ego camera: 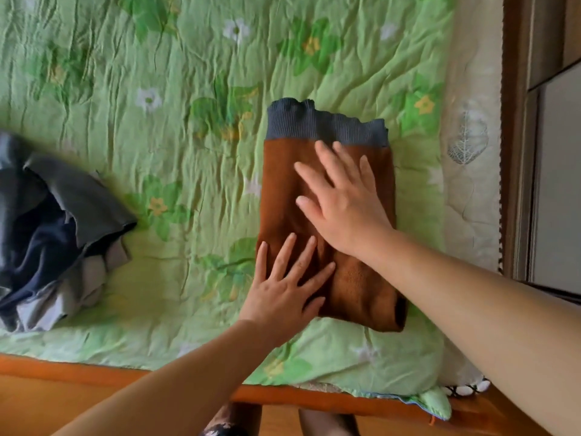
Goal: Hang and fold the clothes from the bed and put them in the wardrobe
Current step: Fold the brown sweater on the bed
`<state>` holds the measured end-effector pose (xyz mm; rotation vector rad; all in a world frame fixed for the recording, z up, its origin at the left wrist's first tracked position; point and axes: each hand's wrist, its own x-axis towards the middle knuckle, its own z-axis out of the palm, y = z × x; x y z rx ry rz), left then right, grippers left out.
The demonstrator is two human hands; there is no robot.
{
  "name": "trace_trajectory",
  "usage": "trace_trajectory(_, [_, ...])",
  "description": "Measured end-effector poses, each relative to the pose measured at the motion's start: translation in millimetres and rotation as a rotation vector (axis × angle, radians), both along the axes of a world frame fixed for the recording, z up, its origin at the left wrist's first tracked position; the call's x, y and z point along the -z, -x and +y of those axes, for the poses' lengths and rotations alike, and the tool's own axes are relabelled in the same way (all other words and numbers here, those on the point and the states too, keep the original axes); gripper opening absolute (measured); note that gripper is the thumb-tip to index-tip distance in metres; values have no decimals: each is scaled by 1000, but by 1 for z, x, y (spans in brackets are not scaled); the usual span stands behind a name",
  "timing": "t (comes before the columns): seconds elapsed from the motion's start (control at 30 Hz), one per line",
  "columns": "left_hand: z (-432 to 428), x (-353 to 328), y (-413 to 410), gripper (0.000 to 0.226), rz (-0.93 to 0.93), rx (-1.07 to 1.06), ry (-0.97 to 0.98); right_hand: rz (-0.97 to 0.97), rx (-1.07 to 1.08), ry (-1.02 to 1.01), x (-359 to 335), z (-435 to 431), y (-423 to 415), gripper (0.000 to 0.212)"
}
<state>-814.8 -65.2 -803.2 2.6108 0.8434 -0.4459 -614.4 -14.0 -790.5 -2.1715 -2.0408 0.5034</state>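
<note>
We have the folded brown garment (283, 190) lying flat on the green flowered quilt (157, 89) of the bed, toward its right side and near the edge closest to us. It is folded into an upright rectangle, with its grey ribbed band (327, 124) at the far end and a rolled fold at the near right corner.

Both our hands lie on top of it, flat and released, gripping nothing. Our left hand (284, 287) rests on the near left part of the garment, fingers straight and spread and pointing away from us. Its palm sits at the garment's left edge, with the heel over the quilt. Our right hand (342, 199) lies farther up, across the middle of the brown cloth, fingers also straight and fanned out. Its fingertips reach just short of the grey band, and its forearm crosses the garment's right side. The two hands are close together, but we cannot tell whether they touch.

Well apart from the garment, at the left of the bed, sits a rumpled pile of clothes (47, 231) in dark blue and grey. A white sheet with a leaf print (468, 146) shows beyond the quilt's right edge, and the bed's orange wooden rail (94, 369) runs along the near side.
</note>
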Motion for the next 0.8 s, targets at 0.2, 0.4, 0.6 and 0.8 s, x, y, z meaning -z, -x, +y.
trace_trajectory(0.2, [-2, 37, 5, 62, -112, 52, -98, -217, -60, 140, 61, -3, -14, 76])
trace_trajectory(0.4, [4, 24, 20, 61, -280, -120, 45, -166, 106, 174, 46, -40, -36, 72])
trace_trajectory(0.6, [20, 10, 32, 67, -402, -698, 456, 55, 541, 193, 30, -88, -30, 73])
trace_trajectory(0.8, [38, -3, 38, 82, -501, -780, 912, 236, 1071, 361, 10, -111, -1, 63])
